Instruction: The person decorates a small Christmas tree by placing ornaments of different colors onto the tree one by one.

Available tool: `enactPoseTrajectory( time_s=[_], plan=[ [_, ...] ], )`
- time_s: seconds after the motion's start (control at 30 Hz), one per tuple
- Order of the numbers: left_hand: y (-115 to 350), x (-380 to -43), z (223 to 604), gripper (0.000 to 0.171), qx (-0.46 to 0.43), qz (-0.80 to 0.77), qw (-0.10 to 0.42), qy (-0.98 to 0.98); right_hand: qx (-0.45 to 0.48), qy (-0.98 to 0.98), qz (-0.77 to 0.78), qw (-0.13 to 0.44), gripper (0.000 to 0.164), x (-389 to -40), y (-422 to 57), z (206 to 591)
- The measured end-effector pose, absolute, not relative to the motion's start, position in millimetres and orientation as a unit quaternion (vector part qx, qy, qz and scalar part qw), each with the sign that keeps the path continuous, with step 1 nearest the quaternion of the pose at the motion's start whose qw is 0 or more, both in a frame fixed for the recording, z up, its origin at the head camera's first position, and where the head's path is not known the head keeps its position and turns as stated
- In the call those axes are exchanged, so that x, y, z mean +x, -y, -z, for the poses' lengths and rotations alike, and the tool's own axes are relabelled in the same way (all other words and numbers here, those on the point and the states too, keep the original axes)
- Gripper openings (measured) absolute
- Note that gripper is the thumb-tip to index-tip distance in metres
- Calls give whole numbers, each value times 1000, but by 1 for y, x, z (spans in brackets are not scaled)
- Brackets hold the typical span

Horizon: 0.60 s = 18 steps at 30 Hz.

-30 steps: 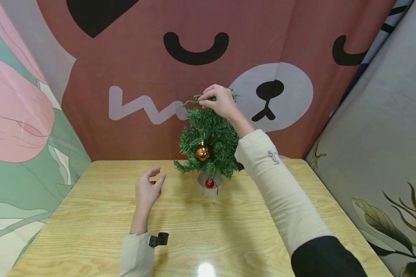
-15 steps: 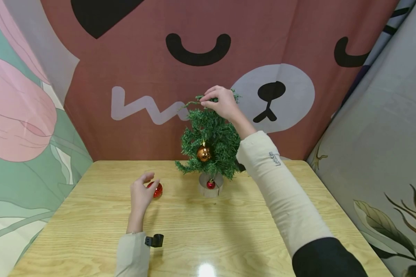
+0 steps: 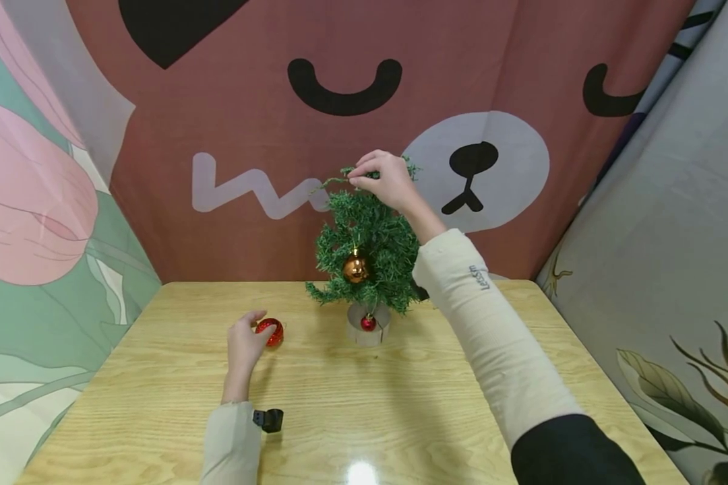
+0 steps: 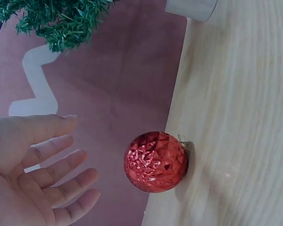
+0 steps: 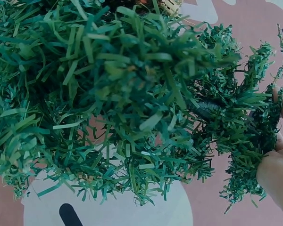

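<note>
A small green Christmas tree point(image 3: 364, 219) stands near the table's back edge in a pale round pot point(image 3: 355, 338). My right hand point(image 3: 388, 179) pinches a twig at its top; in the right wrist view the thumb and fingers close around the green tips point(image 5: 269, 117). A red faceted bauble point(image 4: 155, 162) with a thin wire loop lies on the table left of the tree. Over it hovers my left hand point(image 3: 243, 342), thumb and fingers spread; the left wrist view shows a gap between fingertips and bauble. A shiny copper-gold bauble point(image 3: 356, 269) hangs on the tree's front.
A small red bauble point(image 3: 368, 323) hangs low, in front of the pot. The wooden table point(image 3: 321, 411) ends at a curtain point(image 3: 249, 242) with a printed bear face. Further patterned curtains point(image 3: 661, 269) border the left and right sides.
My left hand has shifted left and slightly towards me, so the red bauble it mostly covered now shows. My right hand stays at the tree's top.
</note>
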State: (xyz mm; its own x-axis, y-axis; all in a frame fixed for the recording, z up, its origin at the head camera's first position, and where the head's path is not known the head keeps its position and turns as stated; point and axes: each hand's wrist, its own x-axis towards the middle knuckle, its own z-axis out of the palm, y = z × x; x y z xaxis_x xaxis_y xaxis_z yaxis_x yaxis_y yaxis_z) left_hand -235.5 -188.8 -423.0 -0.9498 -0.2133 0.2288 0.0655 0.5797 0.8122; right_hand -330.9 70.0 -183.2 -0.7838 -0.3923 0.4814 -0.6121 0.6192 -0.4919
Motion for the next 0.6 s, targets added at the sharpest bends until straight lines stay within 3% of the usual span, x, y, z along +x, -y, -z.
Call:
enactPoseTrajectory(
  time_s=[0.6],
  plan=[
    [196, -245, 436, 46, 63, 441, 94, 890, 276, 886, -332, 166, 21, -330, -72, 183]
  ],
)
